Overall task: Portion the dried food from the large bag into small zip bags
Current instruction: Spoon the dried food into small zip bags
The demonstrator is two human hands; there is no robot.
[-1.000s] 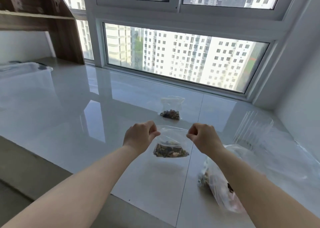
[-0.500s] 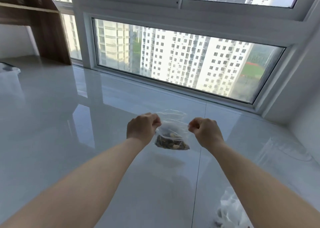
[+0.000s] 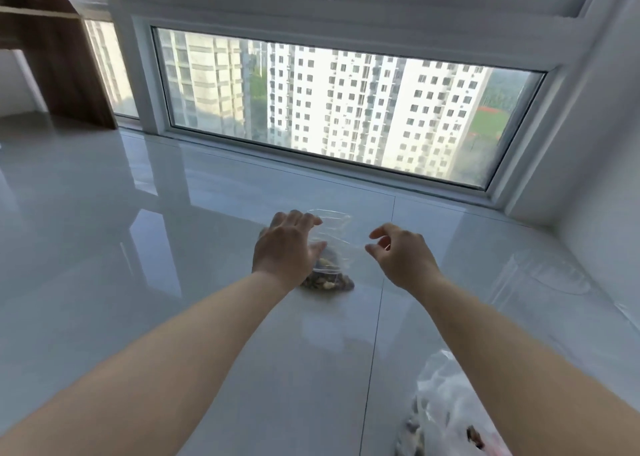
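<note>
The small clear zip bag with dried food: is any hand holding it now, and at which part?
Neither grips it. The left hand rests flat on the small clear zip bag; the right hand hangs beside, holding nothing.

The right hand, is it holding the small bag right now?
No, the right hand hovers with loosely curled fingers beside the small bag, holding nothing.

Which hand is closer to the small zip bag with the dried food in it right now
Left. The left hand lies flat on the small zip bag, fingers spread over it. The right hand hovers just to its right, fingers loosely curled, holding nothing.
</note>
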